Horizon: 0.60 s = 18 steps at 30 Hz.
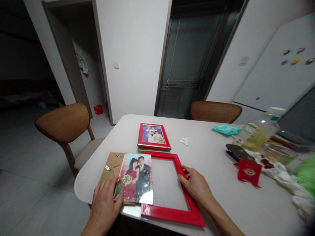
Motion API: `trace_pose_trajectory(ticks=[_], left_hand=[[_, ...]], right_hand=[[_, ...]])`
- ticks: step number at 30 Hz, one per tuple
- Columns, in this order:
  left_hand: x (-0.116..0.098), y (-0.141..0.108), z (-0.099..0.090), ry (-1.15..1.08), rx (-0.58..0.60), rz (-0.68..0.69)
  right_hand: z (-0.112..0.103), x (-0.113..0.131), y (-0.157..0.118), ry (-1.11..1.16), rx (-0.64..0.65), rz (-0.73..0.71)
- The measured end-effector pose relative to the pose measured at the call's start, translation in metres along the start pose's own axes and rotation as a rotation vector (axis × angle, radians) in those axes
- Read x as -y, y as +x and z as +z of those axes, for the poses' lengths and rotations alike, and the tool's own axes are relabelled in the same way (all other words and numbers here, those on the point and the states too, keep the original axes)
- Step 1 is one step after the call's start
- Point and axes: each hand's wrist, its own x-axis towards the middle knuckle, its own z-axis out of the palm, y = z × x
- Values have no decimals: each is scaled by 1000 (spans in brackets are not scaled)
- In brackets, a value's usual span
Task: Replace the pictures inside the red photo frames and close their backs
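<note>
My left hand (105,200) is closed at the left edge of a glossy wedding photograph (137,177), fingers bent and thumb on its lower left corner. Under the photograph's left side lies a brown backing board (112,162) with small metal clips; my left fingers lie over it too. An empty red picture frame (169,214) lies at the right, its left part covered by the photograph. My right hand (195,183) grips the frame's right side, thumb on the inner edge. Beyond them, a red-framed picture (154,137) rests on a stack.
A crumpled white tissue (184,141) lies behind the frame. On the table's right are a teal packet (226,129), a large bottle (261,127), a black object (240,153), a red stand (249,172) and plastic bags. Wooden chairs stand at the left (65,123) and back (215,111).
</note>
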Motion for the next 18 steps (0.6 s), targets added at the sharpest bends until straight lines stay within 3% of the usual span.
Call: trace_pose_trajectory(ticks=[3, 5, 10, 13, 15, 18], left_hand=[[-5, -1, 2, -24, -17, 65], [-12, -2, 4, -60, -12, 128], [-36, -6, 9, -141, 143, 273], [-46, -6, 12, -152, 210, 286], [-50, -3, 14, -163, 195, 297], [-53, 8, 14, -240, 54, 333]], right_hand=[[-2, 13, -2, 47, -86, -94], [0, 29, -4, 171, -74, -140], [24, 72, -7, 559, 221, -120], [39, 91, -3, 733, 294, -54], [40, 103, -2, 862, 278, -21], [25, 122, -7, 1066, 203, -60]])
